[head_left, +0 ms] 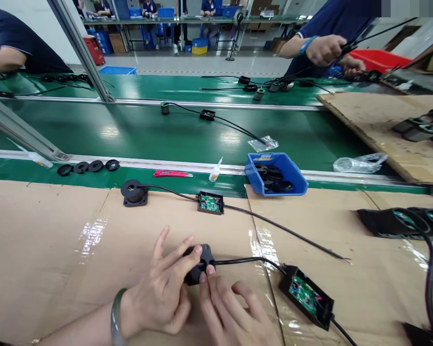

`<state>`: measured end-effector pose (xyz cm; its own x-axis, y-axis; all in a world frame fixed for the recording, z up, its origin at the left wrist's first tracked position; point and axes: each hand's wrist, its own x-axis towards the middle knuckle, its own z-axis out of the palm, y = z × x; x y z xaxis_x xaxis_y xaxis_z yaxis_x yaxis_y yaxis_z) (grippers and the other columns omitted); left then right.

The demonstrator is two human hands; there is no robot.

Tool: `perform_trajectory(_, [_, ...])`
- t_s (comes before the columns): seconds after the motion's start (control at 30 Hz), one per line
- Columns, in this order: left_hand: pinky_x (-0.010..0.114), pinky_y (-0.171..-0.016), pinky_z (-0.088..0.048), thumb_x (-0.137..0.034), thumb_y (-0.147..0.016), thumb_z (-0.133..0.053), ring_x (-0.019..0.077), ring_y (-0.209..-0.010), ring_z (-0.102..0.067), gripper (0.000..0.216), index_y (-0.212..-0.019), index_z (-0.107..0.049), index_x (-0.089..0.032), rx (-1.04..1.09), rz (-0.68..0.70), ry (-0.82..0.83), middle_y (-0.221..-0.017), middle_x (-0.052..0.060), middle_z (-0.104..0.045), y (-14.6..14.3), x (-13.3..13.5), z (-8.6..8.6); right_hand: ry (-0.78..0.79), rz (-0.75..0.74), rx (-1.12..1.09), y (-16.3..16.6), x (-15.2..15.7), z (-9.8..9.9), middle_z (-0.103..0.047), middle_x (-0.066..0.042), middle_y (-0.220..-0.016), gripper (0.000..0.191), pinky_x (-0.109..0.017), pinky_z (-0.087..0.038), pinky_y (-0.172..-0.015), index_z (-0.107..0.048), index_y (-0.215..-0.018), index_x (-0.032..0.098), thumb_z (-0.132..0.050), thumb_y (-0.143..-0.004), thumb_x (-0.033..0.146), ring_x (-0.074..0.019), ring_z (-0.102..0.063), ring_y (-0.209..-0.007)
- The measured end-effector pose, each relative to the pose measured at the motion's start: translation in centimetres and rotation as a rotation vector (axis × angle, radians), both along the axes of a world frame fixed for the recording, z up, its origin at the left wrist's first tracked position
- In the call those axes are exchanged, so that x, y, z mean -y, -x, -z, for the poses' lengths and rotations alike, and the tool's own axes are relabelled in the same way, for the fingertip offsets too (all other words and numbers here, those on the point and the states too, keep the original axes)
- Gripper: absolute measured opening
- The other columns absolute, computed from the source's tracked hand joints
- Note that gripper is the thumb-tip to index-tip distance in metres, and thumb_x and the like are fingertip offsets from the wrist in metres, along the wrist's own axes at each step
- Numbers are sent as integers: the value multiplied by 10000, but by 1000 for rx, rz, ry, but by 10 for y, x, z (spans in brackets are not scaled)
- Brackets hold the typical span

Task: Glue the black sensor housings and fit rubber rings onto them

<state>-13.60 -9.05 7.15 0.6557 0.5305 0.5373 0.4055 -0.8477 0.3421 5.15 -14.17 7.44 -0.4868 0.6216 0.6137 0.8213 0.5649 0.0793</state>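
Carefully is how I'd work this: my left hand (162,293) has its grip closed on the small black plastic housing (201,263), thumb and forefinger pinching it from the 9 o'clock side, while my right hand (234,312) lies loosely open with only a fingertip pressed to its 6 o'clock edge. I judge it best to hold the piece flat on the brown cardboard-covered worktop (57,250) and press squarely, so the thin black cable (238,261) leaving at 3 o'clock isn't kinked. The housing sits low and central in my view, squat and matte, partly hidden under my fingers. Its cable runs to an open black box with a green circuit board (308,298) at 4 o'clock. A second black round housing on a square base (133,192) lies at 11 o'clock.
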Motion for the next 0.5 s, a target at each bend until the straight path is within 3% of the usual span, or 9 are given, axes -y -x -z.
perform_trajectory(0.1, [653,-1193,-258,-52,-730,-399,299,-1327,-545,681,-1410,-373,-77,95,-43,254,-1206,165,-696,5,-13,2,27,-16,61,5,-1,-3,-755,-156,-892,485,-369,-368,-755,-738,-886,66,-263,-957,1,-206,-584,-887])
perform_trajectory(0.2, [502,-1119,-456,-31,-785,-363,245,-1285,-579,611,-1386,-383,-139,278,-288,474,-1237,144,-665,11,-26,6,17,-22,53,8,-2,-4,-737,-170,-843,455,-373,-360,-751,-735,-861,47,-291,-939,-12,-220,-576,-863])
perform_trajectory(0.3, [447,-1054,-515,-45,-816,-413,247,-1248,-586,505,-1305,-478,-153,327,-403,356,-1287,155,-598,16,-33,3,-4,-6,-4,11,-3,-4,-727,-179,-822,443,-377,-365,-757,-728,-839,47,-299,-924,-22,-229,-578,-858])
perform_trajectory(0.37, [473,-1067,-494,-66,-835,-458,259,-1242,-573,401,-1212,-564,-152,250,-287,173,-1233,146,-613,15,-31,-3,-7,-14,6,11,-4,-3,-726,-181,-823,441,-382,-375,-765,-725,-833,56,-298,-918,-16,-234,-580,-851])
perform_trajectory(0.5, [483,-1189,-356,-224,-979,-412,252,-1250,-570,296,-1135,-622,-86,52,132,-153,-1117,133,-691,7,-18,-13,-43,-62,25,8,-7,1,-709,-145,-779,396,-379,-397,-768,-701,-789,104,-339,-909,0,-224,-577,-813])
